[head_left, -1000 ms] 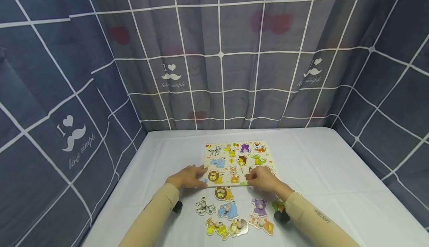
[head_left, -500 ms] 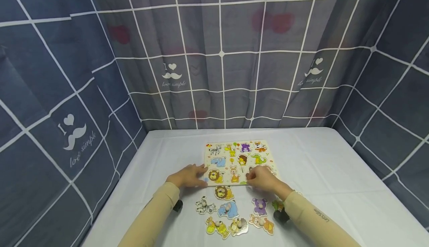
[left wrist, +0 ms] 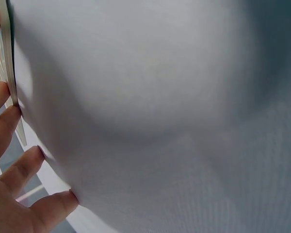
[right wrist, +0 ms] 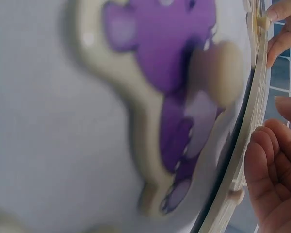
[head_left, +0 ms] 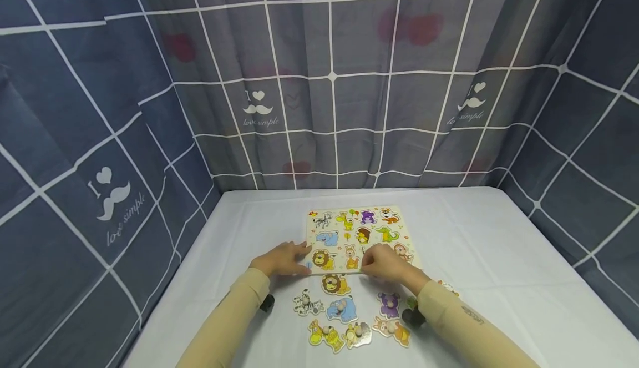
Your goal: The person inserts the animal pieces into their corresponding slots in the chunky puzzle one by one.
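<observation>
A wooden animal puzzle board (head_left: 319, 271) lies on the white table. My left hand (head_left: 283, 258) rests at its left edge, with fingers spread; in the left wrist view the fingertips (left wrist: 9, 114) touch the board's edge. Over the lower right of the board is my right hand (head_left: 385, 262), fingers curled down beside the kangaroo picture (head_left: 351, 257) and the monkey (head_left: 401, 252). In the right wrist view the fingers (right wrist: 264, 145) bend toward the thumb above the board; I cannot tell whether they hold a piece. A purple animal piece (right wrist: 155, 92) with a round knob shows large below.
Loose knobbed pieces lie in front of the board: lion (head_left: 335, 285), zebra (head_left: 308, 303), elephant (head_left: 341, 309), giraffe (head_left: 326, 336) and kangaroo (head_left: 391, 331), with several others. The right sleeve (head_left: 449, 312) partly covers some. Checked curtains (head_left: 349, 107) surround the table.
My right hand has shifted slightly left across the board, uncovering the monkey at the lower right. The left hand keeps its place at the board's edge. The head view has tilted slightly.
</observation>
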Demonstrator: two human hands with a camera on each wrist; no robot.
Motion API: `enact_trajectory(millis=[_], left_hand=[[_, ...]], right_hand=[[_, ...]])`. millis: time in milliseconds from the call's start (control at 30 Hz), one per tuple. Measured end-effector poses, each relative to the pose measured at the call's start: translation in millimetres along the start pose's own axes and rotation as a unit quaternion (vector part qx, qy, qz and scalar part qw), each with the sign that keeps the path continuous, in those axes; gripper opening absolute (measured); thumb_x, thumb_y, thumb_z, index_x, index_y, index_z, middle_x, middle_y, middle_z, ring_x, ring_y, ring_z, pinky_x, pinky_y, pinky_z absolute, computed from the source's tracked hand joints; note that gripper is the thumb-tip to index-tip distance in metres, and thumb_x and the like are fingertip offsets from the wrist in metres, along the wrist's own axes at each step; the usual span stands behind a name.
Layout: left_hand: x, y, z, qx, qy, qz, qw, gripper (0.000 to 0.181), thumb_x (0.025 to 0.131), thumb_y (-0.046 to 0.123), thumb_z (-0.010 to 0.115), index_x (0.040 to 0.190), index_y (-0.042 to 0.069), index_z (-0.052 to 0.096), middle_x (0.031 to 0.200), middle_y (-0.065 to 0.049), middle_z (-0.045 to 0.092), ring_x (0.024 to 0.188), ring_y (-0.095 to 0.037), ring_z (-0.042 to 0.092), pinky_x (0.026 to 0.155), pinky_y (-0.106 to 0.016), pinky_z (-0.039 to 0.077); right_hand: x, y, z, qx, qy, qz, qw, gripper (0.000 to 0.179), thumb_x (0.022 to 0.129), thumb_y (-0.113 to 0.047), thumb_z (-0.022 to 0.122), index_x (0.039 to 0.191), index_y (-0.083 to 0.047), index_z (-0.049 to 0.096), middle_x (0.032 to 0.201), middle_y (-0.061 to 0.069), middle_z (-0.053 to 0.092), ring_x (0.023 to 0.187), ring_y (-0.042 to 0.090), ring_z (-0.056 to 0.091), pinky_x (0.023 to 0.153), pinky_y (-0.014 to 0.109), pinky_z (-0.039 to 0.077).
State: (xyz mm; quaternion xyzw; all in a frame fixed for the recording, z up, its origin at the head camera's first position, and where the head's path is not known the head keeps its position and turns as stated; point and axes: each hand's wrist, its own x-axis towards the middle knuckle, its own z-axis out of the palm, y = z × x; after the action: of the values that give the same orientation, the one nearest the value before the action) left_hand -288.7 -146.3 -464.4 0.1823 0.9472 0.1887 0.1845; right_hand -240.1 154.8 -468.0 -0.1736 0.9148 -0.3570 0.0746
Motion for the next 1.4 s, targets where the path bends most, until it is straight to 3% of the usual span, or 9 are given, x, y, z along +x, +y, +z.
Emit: enact_trajectory(millis=[700,1100,1400], left_hand=[[-0.3,-2.3,-1.5,0.013,-0.007,-0.006,0.9999,0.074,0.083,0.051,0.075,0.149,0.028,0.049,0.163,0.007,0.033,0.153,-0.038,0.023,0.124,-0.057,0.020],[3.5,-5.2,-0.3,0.022,-0.005,-0.002,0.9997,0.074,0.083,0.054,0.074,0.148,0.029,0.049,0.162,0.005,0.035,0.152,-0.037,0.027,0.124,-0.056,0.023],[5.6,-2.8,-3.5,0.036,-0.010,0.001,0.9993,0.075,0.083,0.054,0.075,0.148,0.029,0.049,0.161,0.006,0.037,0.151,-0.036,0.030,0.124,-0.054,0.025]], right_hand=[[20.6,-38.3,22.3,-0.009,-0.041,-0.052,0.9978,0.004,0.084,-0.007,0.073,0.080,-0.005,0.073,0.075,-0.001,0.069,0.065,0.009,0.058,0.058,0.023,0.053],[24.2,-44.2,32.4,0.001,-0.075,-0.072,0.9945,0.006,0.082,-0.004,0.074,0.077,-0.007,0.074,0.071,-0.002,0.070,0.060,0.008,0.058,0.055,0.022,0.052],[28.2,-43.6,44.8,-0.044,-0.073,-0.102,0.9911,0.004,0.077,-0.003,0.074,0.074,-0.005,0.074,0.069,-0.001,0.070,0.058,0.004,0.055,0.056,0.019,0.051]])
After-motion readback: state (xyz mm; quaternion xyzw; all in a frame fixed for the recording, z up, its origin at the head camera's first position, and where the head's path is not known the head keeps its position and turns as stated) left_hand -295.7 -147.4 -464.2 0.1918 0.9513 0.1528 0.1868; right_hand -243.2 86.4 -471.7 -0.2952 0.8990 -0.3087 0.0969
